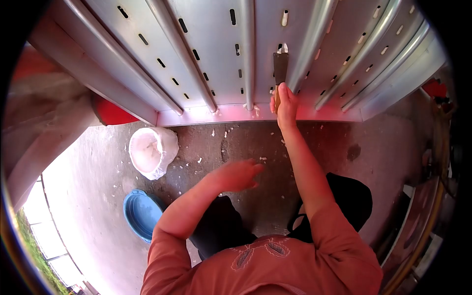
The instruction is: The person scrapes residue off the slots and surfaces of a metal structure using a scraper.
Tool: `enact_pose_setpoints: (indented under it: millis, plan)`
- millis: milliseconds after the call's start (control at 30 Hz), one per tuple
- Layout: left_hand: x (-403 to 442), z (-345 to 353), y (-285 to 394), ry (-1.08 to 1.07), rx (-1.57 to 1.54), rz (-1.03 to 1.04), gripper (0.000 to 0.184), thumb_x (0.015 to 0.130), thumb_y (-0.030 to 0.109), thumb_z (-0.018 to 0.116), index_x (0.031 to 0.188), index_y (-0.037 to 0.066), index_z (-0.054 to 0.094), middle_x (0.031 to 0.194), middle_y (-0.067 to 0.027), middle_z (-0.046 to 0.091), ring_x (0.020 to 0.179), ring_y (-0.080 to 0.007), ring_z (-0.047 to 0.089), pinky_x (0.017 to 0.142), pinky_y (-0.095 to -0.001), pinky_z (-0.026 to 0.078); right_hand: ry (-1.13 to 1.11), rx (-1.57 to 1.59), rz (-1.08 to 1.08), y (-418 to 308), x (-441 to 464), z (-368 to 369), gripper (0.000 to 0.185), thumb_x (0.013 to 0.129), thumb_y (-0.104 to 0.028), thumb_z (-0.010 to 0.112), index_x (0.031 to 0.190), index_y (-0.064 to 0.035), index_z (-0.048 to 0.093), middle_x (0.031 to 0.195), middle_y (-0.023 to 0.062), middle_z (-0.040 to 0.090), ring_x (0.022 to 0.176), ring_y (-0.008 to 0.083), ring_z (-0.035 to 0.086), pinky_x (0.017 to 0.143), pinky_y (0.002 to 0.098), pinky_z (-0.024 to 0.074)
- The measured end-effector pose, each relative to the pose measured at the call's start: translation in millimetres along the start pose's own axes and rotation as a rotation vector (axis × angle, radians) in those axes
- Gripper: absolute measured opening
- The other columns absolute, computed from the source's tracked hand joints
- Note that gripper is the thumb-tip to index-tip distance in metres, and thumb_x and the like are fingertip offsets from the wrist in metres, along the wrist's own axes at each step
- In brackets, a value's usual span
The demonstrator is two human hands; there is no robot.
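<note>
My right hand (285, 105) is closed around the wooden handle of a scraper (280, 69), its dark blade pointing up against a metal panel (268, 29). White material shows at the blade's tip, by one of the panel's slots. The panel has raised tubes and rows of slots; several slots on the right side hold white material. Over the floor, below the panel's bottom edge, my left hand (241, 175) hangs in front of my body, blurred by motion. Its fingers are smeared, so their shape is unclear.
A white-lined bucket (169, 147) stands on the concrete floor left of centre, with a blue basin (142, 214) below it. White scraps lie scattered on the floor. Pale draped material (46, 118) and a red object (114, 110) are at the left. A wooden-edged structure (413, 231) stands at the right.
</note>
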State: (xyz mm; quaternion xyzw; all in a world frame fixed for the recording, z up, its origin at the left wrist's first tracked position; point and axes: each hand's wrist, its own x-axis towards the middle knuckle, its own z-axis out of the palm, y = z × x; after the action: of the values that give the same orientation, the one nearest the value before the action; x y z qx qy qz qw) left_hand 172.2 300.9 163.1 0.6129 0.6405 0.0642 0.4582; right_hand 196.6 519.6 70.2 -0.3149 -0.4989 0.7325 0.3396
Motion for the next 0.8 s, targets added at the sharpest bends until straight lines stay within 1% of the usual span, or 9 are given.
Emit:
enact_pose_setpoints:
  millis: [200, 333, 433, 467, 567, 600, 700, 733, 800]
  plan:
    - [8.3, 4.3, -9.9, -0.041, 0.035, -0.037, 0.049, 0.084, 0.026, 0.063, 0.124, 0.005, 0.047, 0.108, -0.0197, 0.056, 0.102, -0.0386, 0.056, 0.083, -0.0467, 0.047, 0.02, -0.018, 0.109, 12.6, -10.4, -10.1, 0.038, 0.096, -0.037, 0.048, 0.075, -0.006, 0.052, 0.052, 0.0015, 0.047, 0.039, 0.0096, 0.042, 0.036, 0.0239, 0.0313]
    - [3.1, 5.9, -2.8, -0.03, 0.015, 0.007, 0.048, 0.083, 0.026, 0.064, 0.123, 0.004, 0.048, 0.108, -0.0199, 0.056, 0.104, -0.0379, 0.055, 0.084, -0.0467, 0.047, -0.079, 0.072, -0.187, -62.4, 12.1, 29.1, 0.04, 0.096, -0.041, 0.046, 0.078, -0.005, 0.052, 0.052, 0.0026, 0.047, 0.037, 0.0103, 0.041, 0.034, 0.0242, 0.0289]
    - [6.4, 3.8, -7.9, -0.013, 0.027, 0.017, 0.048, 0.083, 0.025, 0.064, 0.124, 0.004, 0.048, 0.108, -0.0198, 0.056, 0.104, -0.0377, 0.055, 0.084, -0.0464, 0.046, -0.021, 0.033, -0.06, -24.2, 3.3, 12.0, 0.042, 0.096, -0.042, 0.046, 0.078, -0.005, 0.052, 0.052, 0.0026, 0.047, 0.037, 0.0105, 0.041, 0.034, 0.0242, 0.0287]
    - [8.6, 5.3, -8.6, -0.028, 0.041, -0.011, 0.048, 0.083, 0.025, 0.064, 0.124, 0.004, 0.048, 0.109, -0.0197, 0.056, 0.104, -0.0377, 0.055, 0.084, -0.0462, 0.046, -0.011, 0.018, -0.014, -11.2, -2.2, 5.6, 0.042, 0.096, -0.042, 0.045, 0.08, -0.0048, 0.052, 0.054, 0.0039, 0.047, 0.041, 0.0123, 0.045, 0.038, 0.0262, 0.0325]
    - [6.9, 1.4, -8.0, 0.01, 0.029, 0.004, 0.05, 0.083, 0.025, 0.064, 0.125, 0.004, 0.048, 0.11, -0.02, 0.056, 0.104, -0.0378, 0.055, 0.085, -0.0458, 0.046, 0.012, 0.04, 0.031, -45.7, -2.8, 26.7, 0.042, 0.096, -0.043, 0.046, 0.08, -0.0045, 0.051, 0.054, 0.0041, 0.046, 0.04, 0.0121, 0.044, 0.037, 0.0262, 0.0326]
    - [4.8, 1.4, -7.3, 0.03, 0.017, 0.024, 0.051, 0.083, 0.026, 0.064, 0.126, 0.005, 0.048, 0.11, -0.0201, 0.056, 0.104, -0.0378, 0.055, 0.085, -0.0457, 0.046, -0.043, 0.062, -0.073, -65.8, 5.7, 35.9, 0.042, 0.096, -0.043, 0.047, 0.079, -0.0046, 0.05, 0.054, 0.0042, 0.046, 0.039, 0.0124, 0.043, 0.036, 0.0259, 0.0322]
    - [4.2, 2.7, -9.8, 0.023, 0.001, 0.052, 0.051, 0.082, 0.027, 0.065, 0.126, 0.005, 0.048, 0.109, -0.0207, 0.056, 0.104, -0.0379, 0.055, 0.085, -0.0456, 0.046, -0.031, 0.015, -0.129, -66.8, 6.6, 34.6, 0.041, 0.095, -0.042, 0.046, 0.077, -0.0058, 0.05, 0.052, 0.0031, 0.046, 0.036, 0.011, 0.041, 0.034, 0.0247, 0.0291]
    - [7.1, -1.2, -14.3, 0.017, 0.03, 0.045, 0.052, 0.082, 0.028, 0.065, 0.125, 0.005, 0.048, 0.109, -0.0208, 0.056, 0.104, -0.0381, 0.055, 0.085, -0.0458, 0.046, -0.013, 0.002, -0.036, -64.4, -0.1, 31.8, 0.04, 0.096, -0.041, 0.045, 0.077, -0.0057, 0.05, 0.052, 0.0032, 0.046, 0.036, 0.0111, 0.041, 0.035, 0.0248, 0.0304]
    - [9.6, 6.7, -16.7, -0.015, 0.052, 0.033, 0.052, 0.082, 0.029, 0.065, 0.125, 0.004, 0.049, 0.108, -0.0209, 0.057, 0.103, -0.0384, 0.056, 0.085, -0.0463, 0.046, -0.012, -0.008, -0.005, -67.2, 1.2, 29.3, 0.04, 0.097, -0.041, 0.044, 0.078, -0.0058, 0.05, 0.052, 0.003, 0.046, 0.036, 0.011, 0.041, 0.036, 0.0251, 0.0305]
